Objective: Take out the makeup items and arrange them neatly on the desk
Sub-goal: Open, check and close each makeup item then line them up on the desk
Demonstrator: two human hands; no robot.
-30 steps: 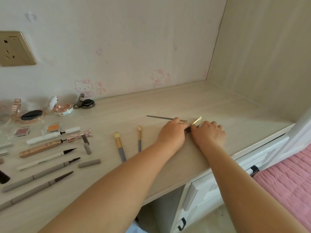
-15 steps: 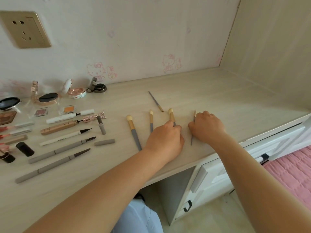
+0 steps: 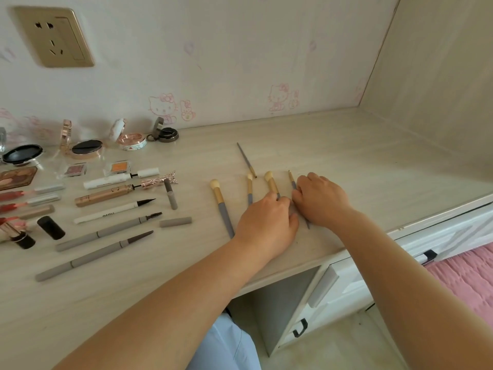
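Observation:
Several makeup brushes with grey handles and gold ferrules lie in a row on the pale wooden desk (image 3: 360, 161): a large brush (image 3: 218, 194), a small brush (image 3: 249, 186), a wide-headed brush (image 3: 270, 180) and a thin brush (image 3: 291, 179). My left hand (image 3: 266, 222) has its fingers curled over the wide-headed brush's handle. Beside it, touching it, my right hand (image 3: 324, 200) curls its fingers on the thin brush's handle, whose tip pokes out below the hand. A loose liner brush (image 3: 246, 160) lies slanted behind the row.
Left of the brushes lie brow pencils (image 3: 106, 231), a mascara (image 3: 106, 194), caps (image 3: 175, 222), lipsticks (image 3: 18, 233) and open compacts (image 3: 132, 141) along the wall. A wall socket (image 3: 54, 36) is upper left. Drawers (image 3: 400, 263) and a pink bed (image 3: 469, 276) are at right.
A second ago both hands held brushes together farther back. Since then the wide-headed and thin brushes were laid into the row, and both hands now rest close together on their handles.

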